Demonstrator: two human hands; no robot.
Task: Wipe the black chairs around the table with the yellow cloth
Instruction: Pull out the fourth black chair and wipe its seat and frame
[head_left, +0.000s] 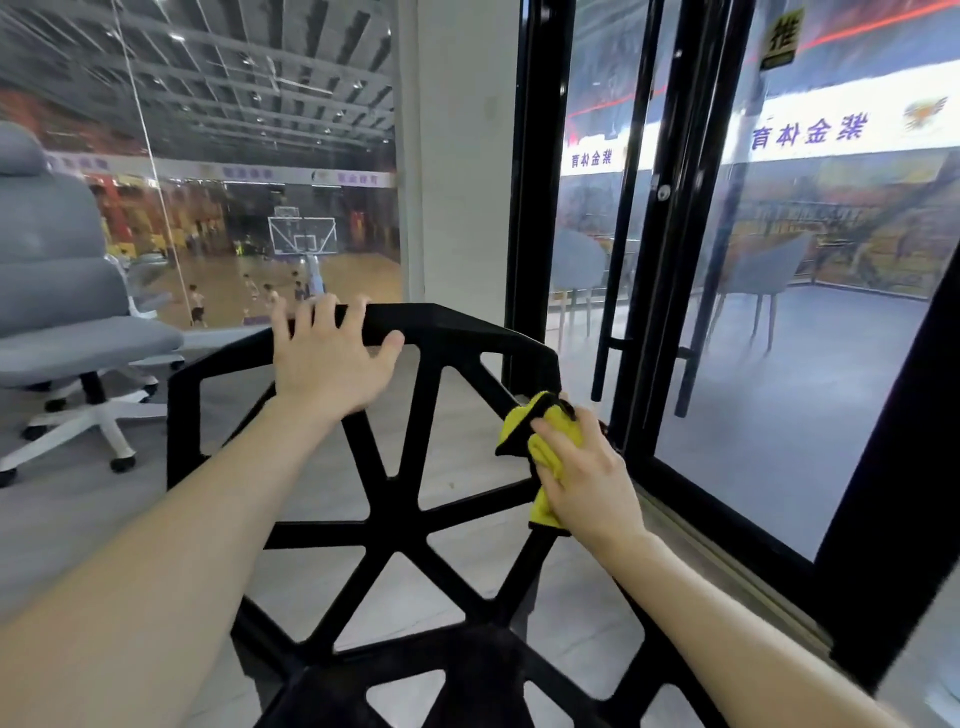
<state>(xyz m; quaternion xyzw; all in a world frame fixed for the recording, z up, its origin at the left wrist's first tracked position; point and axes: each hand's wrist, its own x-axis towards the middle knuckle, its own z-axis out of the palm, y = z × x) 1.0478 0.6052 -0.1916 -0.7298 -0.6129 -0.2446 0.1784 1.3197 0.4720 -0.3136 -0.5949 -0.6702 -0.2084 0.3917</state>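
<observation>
Head view: our left hand (332, 358) curls over the top of the black chair (415, 467). Our right hand (587, 467) squeezes the yellow cloth (524, 426) against the chair's right edge.

grey floor (130, 519), black chair (415, 467), grey office chair (62, 291)

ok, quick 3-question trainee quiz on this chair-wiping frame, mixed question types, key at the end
1. True or false: the left hand grips the top rail of the black chair.
2. Which hand holds the yellow cloth? A left, B right, C neither.
3. Fill in: the grey office chair stands to the chair's ____.

Key: 1 true. 2 B, the right hand presses it on the chair's right edge. 3 left.
</observation>
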